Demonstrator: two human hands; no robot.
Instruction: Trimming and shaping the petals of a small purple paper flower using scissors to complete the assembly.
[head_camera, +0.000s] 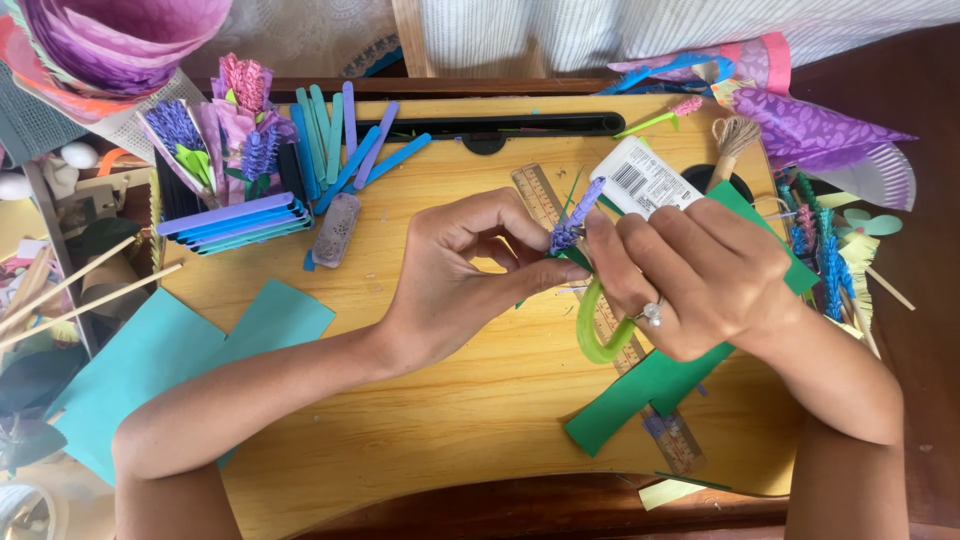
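Wooden worktop (450, 420), craft clutter around. Left hand (460, 275) and right hand (700, 280) meet at centre, both pinching purple paper flower (572, 225). Green scissors (598, 335) at 6 o'clock beneath right hand.

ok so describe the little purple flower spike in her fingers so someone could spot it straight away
Start at the yellow wooden lap desk and go to its middle, where the left hand and right hand meet. Pinched between their fingertips is the purple paper flower spike, tilted over a wooden ruler. Unlike the finished purple spikes in the bouquet at the desk's far left corner, it is the only one being held.
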